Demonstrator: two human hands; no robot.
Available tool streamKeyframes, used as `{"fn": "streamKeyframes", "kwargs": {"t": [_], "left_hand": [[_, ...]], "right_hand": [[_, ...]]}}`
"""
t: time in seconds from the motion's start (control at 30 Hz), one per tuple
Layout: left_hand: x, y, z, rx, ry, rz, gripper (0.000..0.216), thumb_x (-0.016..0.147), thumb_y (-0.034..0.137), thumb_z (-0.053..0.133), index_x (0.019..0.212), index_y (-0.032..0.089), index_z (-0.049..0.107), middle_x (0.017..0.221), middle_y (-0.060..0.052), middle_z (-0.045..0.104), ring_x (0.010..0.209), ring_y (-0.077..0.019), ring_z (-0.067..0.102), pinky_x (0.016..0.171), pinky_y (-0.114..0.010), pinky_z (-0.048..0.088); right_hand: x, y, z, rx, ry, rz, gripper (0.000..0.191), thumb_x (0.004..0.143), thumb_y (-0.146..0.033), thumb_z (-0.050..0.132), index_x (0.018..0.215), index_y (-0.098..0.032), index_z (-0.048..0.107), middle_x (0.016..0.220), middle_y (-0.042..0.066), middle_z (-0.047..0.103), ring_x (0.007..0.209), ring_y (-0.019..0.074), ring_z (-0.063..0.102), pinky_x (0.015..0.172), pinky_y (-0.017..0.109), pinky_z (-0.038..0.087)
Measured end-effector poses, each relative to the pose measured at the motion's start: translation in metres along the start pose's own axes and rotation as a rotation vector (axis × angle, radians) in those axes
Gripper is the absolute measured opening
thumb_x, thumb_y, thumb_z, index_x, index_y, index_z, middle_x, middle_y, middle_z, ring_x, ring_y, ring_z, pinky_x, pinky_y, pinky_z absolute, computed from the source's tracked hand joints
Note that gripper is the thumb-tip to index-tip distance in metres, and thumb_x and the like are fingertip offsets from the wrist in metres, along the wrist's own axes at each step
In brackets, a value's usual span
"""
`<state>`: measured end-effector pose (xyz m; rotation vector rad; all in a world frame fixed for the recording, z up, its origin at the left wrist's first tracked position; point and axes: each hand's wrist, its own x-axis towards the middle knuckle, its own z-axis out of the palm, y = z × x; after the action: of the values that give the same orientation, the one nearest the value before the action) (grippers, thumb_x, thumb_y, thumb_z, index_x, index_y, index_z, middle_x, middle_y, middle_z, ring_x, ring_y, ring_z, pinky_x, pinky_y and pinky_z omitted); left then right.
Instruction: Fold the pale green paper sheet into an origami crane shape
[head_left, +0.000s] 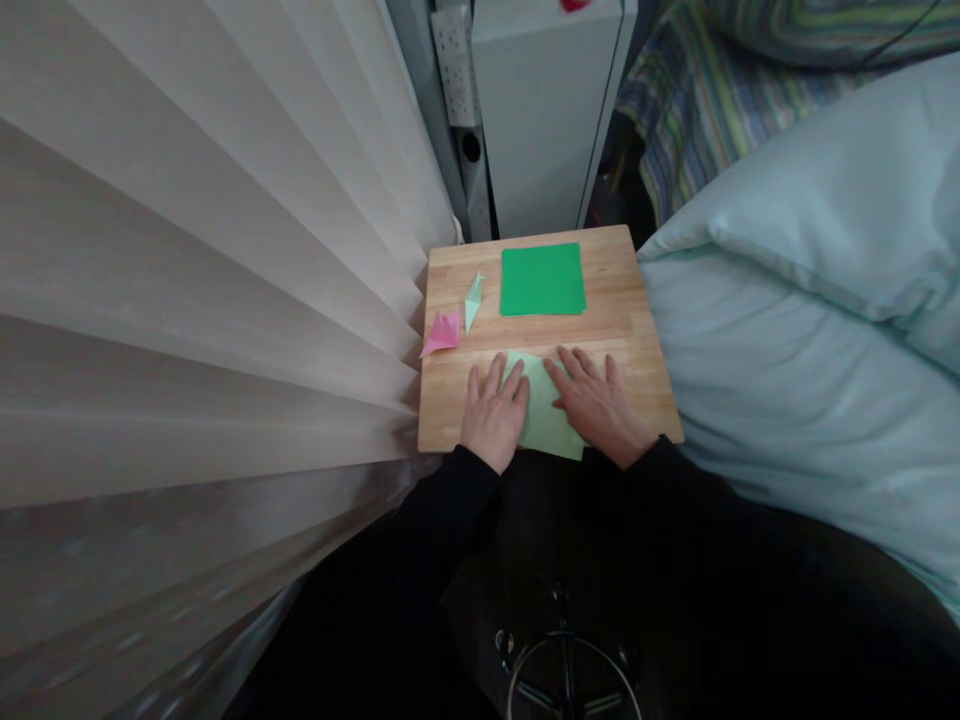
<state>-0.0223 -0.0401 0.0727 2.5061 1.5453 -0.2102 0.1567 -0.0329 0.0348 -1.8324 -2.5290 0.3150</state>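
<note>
A pale green sheet of paper lies at the near edge of the wooden table, one corner jutting slightly past it. On its left side my left hand rests flat with the fingers spread. My right hand lies on its right side, fingers apart and touching the paper. Beyond my hands is a stack of bright green paper. To the left of the stack sits a folded pale green paper crane, and a folded pink paper piece is at the table's left edge.
Pleated curtain runs along the table's left side. A bed with light blue bedding borders the right. Behind the table stand a white cabinet and a power strip. Below is a wheeled stool base.
</note>
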Motion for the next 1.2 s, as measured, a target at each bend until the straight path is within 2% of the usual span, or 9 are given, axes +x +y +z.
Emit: {"fn": "streamKeyframes", "kwargs": {"t": [0.1,0.23,0.37,0.47,0.63,0.77,0.9,1.0,1.2], "left_hand": [[0.0,0.002,0.014,-0.029,-0.05,-0.009,0.059,0.101,0.011,0.039,0.159,0.01,0.037,0.171,-0.016,0.03,0.161,-0.0373,0.018,0.127,-0.068,0.016],[0.001,0.007,0.031,-0.064,-0.023,-0.08,0.074,0.102,0.043,0.05,0.165,0.013,0.025,0.174,-0.021,0.015,0.162,-0.0397,0.013,0.127,-0.068,0.013],[0.005,0.009,0.037,-0.06,-0.009,-0.096,0.078,0.101,0.05,0.05,0.166,0.017,0.023,0.175,-0.019,0.011,0.162,-0.0401,0.01,0.126,-0.07,0.012],[0.01,0.003,0.034,-0.069,-0.029,-0.08,0.079,0.101,0.051,0.051,0.166,0.017,0.021,0.176,-0.015,0.011,0.162,-0.04,0.008,0.125,-0.07,0.012],[0.016,-0.012,0.021,-0.081,-0.091,-0.025,0.079,0.098,0.044,0.059,0.165,0.017,0.026,0.174,-0.015,0.022,0.161,-0.0426,0.01,0.123,-0.072,0.013],[0.015,-0.013,0.007,-0.032,0.011,0.002,0.069,0.089,0.034,0.075,0.151,0.018,0.048,0.165,-0.017,0.039,0.15,-0.0425,0.03,0.114,-0.064,0.031],[0.013,-0.006,-0.001,-0.002,0.071,0.0,0.042,0.085,0.026,0.079,0.123,0.015,0.066,0.134,-0.016,0.063,0.124,-0.0362,0.052,0.096,-0.052,0.045],[0.015,-0.007,0.002,-0.045,0.06,0.0,0.033,0.085,0.021,0.078,0.115,0.012,0.067,0.123,-0.016,0.065,0.117,-0.0336,0.057,0.096,-0.048,0.049],[0.022,-0.014,0.011,-0.207,-0.006,-0.035,0.041,0.081,0.015,0.081,0.119,0.011,0.065,0.13,-0.016,0.059,0.113,-0.028,0.063,0.097,-0.041,0.056]], "right_hand": [[0.002,0.002,-0.004,-0.008,0.034,0.087,0.06,0.096,-0.024,0.065,0.152,-0.016,0.046,0.161,0.023,0.045,0.147,0.0407,0.043,0.116,0.075,0.028],[0.003,0.003,-0.016,-0.067,0.081,0.18,0.048,0.091,-0.03,0.073,0.132,-0.012,0.058,0.128,0.02,0.069,0.123,0.038,0.06,0.114,0.076,0.025],[0.006,0.003,-0.026,-0.05,0.106,0.211,0.022,0.092,-0.018,0.062,0.114,-0.014,0.066,0.114,0.016,0.073,0.112,0.0348,0.063,0.11,0.065,0.034],[0.006,0.001,-0.029,0.041,0.135,0.135,0.028,0.095,-0.012,0.049,0.113,-0.016,0.069,0.112,0.013,0.075,0.11,0.0318,0.065,0.109,0.057,0.037],[-0.006,-0.008,-0.018,0.148,0.062,-0.09,0.04,0.098,-0.013,0.046,0.134,-0.013,0.062,0.138,0.017,0.068,0.125,0.0302,0.062,0.108,0.048,0.045],[-0.019,-0.016,-0.004,0.062,0.022,-0.138,0.058,0.1,-0.012,0.039,0.157,-0.012,0.041,0.162,0.02,0.046,0.145,0.0343,0.048,0.113,0.057,0.043],[-0.026,-0.02,0.003,0.015,-0.025,-0.138,0.062,0.101,-0.016,0.036,0.162,-0.016,0.034,0.168,0.018,0.035,0.153,0.0369,0.037,0.117,0.068,0.035],[-0.027,-0.022,0.005,0.003,-0.032,-0.123,0.061,0.101,-0.017,0.035,0.162,-0.015,0.034,0.17,0.017,0.032,0.155,0.0376,0.034,0.118,0.072,0.031],[-0.028,-0.029,0.01,0.003,-0.009,-0.086,0.064,0.099,-0.013,0.032,0.162,-0.017,0.037,0.17,0.015,0.031,0.156,0.0371,0.032,0.119,0.074,0.028]]}}
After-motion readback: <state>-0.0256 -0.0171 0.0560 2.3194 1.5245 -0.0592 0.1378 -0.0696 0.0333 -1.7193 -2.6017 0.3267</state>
